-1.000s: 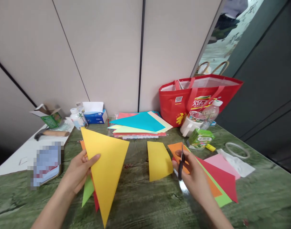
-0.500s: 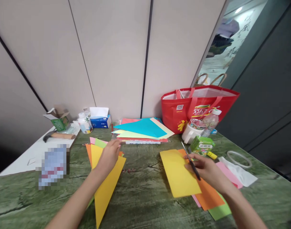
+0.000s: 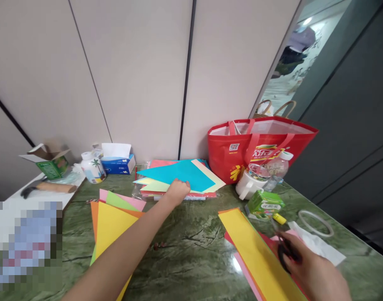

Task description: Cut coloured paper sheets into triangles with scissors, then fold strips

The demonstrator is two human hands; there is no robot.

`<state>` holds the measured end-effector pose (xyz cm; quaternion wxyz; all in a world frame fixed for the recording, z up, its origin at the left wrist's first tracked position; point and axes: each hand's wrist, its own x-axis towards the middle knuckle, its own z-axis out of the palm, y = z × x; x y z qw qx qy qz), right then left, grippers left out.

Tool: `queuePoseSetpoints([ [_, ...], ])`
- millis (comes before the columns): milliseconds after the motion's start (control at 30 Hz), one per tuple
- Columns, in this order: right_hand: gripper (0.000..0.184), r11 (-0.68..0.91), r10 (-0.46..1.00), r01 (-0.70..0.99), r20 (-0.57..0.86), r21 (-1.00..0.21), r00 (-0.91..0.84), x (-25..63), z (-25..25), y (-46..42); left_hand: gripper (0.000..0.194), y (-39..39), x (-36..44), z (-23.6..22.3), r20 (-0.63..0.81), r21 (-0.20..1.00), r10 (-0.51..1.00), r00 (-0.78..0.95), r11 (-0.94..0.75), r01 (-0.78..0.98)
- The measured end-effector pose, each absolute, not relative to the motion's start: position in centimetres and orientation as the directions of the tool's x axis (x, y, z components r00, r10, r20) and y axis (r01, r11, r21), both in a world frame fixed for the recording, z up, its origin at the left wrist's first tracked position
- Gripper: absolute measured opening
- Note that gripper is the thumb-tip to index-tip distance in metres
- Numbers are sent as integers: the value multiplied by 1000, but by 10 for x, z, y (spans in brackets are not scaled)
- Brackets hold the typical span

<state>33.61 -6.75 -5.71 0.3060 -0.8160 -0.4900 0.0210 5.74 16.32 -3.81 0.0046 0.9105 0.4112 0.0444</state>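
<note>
My left hand (image 3: pixel 178 192) reaches to the stack of coloured paper at the back of the table. Its fingers are closed at the near edge of a blue sheet of paper (image 3: pixel 191 173); the fingertips are partly hidden. On the right, my right hand (image 3: pixel 317 267) holds dark-handled scissors (image 3: pixel 285 251), blurred by motion. Beside it a yellow paper strip (image 3: pixel 251 246) lies over orange, pink and red pieces. A yellow paper triangle (image 3: pixel 113 225) rests on orange, green and pink pieces at the left, partly covered by my left forearm.
A red bag (image 3: pixel 224 154), a white mug (image 3: pixel 249 184), a clear bottle (image 3: pixel 282 165) and a green box (image 3: pixel 265 205) stand at the back right. A tape roll (image 3: pixel 317 223) lies at the right. Further left are a tissue box (image 3: pixel 118 164), a white bottle (image 3: pixel 93 169) and a hammer (image 3: pixel 55 187).
My left hand has left the yellow triangle and moved back to the blue sheet. My right hand has moved down and right with the scissors. The view has shifted slightly.
</note>
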Motion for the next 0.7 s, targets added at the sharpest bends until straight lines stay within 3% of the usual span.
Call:
queuePoseSetpoints([
  [133, 30, -189, 887, 453, 47, -871, 460, 298, -58, -57, 34, 165, 52, -31, 170, 179, 761, 626, -649, 740],
  [233, 36, -144, 939, 112, -100, -983, 328, 263, -53, -50, 31, 148, 44, -19, 305, 334, 791, 530, -610, 718],
  [300, 42, -147, 931, -161, -191, -976, 310, 246, -50, -48, 22, 125, 38, -13, 391, 457, 809, 438, -584, 670],
  [433, 48, -227, 888, -572, -409, -788, 210, 233, -50, -47, 24, 62, 24, -9, 464, 685, 839, 283, -543, 486],
  [533, 41, -200, 891, -609, -401, -767, 213, 229, -54, -49, 18, 23, 18, -12, 396, 834, 890, 224, -451, 318],
  [700, 48, -91, 922, -391, -226, -916, 315, 211, -54, -56, 26, -5, 14, -29, 90, 995, 994, -63, -87, 45],
])
